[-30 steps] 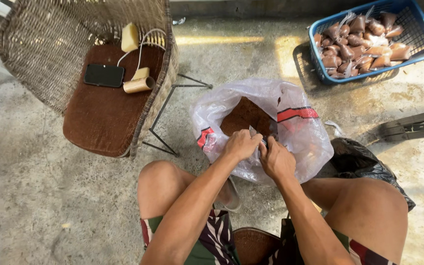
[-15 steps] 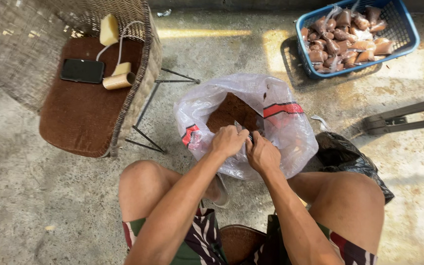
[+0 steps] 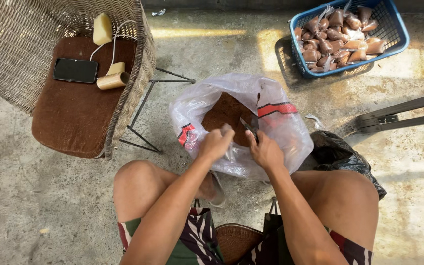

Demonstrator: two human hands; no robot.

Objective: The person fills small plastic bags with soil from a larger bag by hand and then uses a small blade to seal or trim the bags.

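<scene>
The person sits low over a concrete floor (image 3: 35, 211), knees spread, both forearms reaching forward to a large clear plastic bag (image 3: 280, 132) that stands open on the floor between the legs. The bag holds a mound of brown powdery material (image 3: 224, 115) and carries red and white printing on its side.

The left hand (image 3: 215, 143) hovers at the near rim of the bag's mouth, its fingers curled together into a loose fist; something small and pale seems to be pinched in it, though the view is too blurred to tell what. The right hand (image 3: 266, 151) sits just beside it, fingers closed around a dark slim tool (image 3: 249, 128) whose tip points up over the brown material; it may be a scoop or scissors.

A crumpled black plastic bag (image 3: 342, 157) lies against the right knee. Further off, at the upper right, a blue plastic basket (image 3: 398, 37) holds many small filled brown packets (image 3: 337, 37). At the left stands a wicker chair (image 3: 11, 44) with a brown cushion (image 3: 69, 122); on the cushion lie a black phone (image 3: 75, 70), a pale yellow block (image 3: 102, 28), a white cable (image 3: 116, 37) and a small tan roll (image 3: 113, 80).
</scene>
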